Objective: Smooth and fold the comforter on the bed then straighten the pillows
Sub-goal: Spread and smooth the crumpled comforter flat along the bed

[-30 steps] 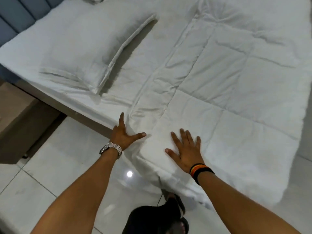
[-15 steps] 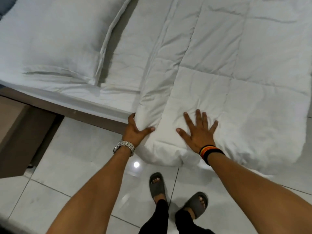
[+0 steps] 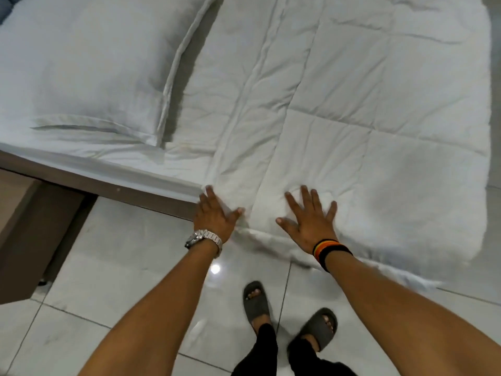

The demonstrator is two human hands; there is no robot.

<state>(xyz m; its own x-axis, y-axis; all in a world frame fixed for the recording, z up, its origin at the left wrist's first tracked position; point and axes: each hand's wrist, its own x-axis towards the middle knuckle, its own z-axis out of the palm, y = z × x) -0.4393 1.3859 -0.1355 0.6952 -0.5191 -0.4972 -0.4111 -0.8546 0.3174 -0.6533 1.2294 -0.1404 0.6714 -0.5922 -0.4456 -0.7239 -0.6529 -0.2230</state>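
Note:
A white quilted comforter lies folded across the right part of the bed, its near edge hanging over the side toward the floor. My left hand, with a silver watch on the wrist, presses the comforter's left folded edge, thumb spread out. My right hand, wearing striped wristbands, lies flat with fingers apart on the comforter's near corner. A white pillow rests on the sheet at the upper left, apart from the comforter.
The brown bed frame runs along the near side. A brown bedside unit stands at the left. Glossy white floor tiles lie below, and my feet in grey slippers stand near the bed.
Both hands have slid along the comforter's near edge toward me, and my view has tipped down so my feet now show. The right hand's fingers have spread wider.

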